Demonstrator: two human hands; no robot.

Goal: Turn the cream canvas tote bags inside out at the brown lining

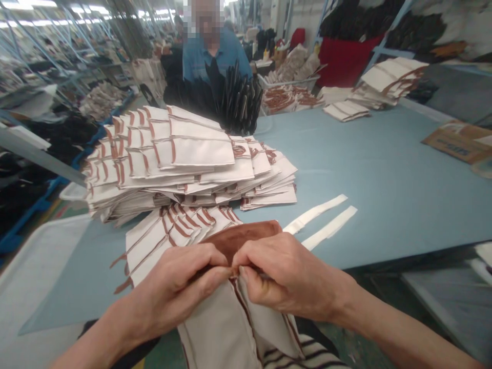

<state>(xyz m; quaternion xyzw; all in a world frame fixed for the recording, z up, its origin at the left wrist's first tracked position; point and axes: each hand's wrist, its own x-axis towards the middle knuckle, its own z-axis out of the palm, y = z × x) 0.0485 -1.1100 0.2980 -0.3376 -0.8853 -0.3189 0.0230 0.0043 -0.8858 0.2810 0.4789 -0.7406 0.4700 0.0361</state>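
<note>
A stitched fabric piece [219, 328], off-white with brown seams and a brown inner face, hangs over the near table edge toward my lap. My left hand [180, 282] pinches its upper edge at the centre seam between thumb and forefinger. Right beside it, my right hand [277, 271] pinches the same edge, the fingertips of both hands nearly touching. Just beyond my hands lies a fanned row of similar pieces [148, 241]. Two pale strips [332, 225] rest on the table to the right of the piece.
A tall stack of off-white pieces [200, 146] covers the table's left part. Dark pieces [238, 102] stand behind it, before a person in a blue shirt [234, 54]. A cardboard piece [457, 143] and more off-white pieces [392, 77] lie on the blue-grey table [369, 169].
</note>
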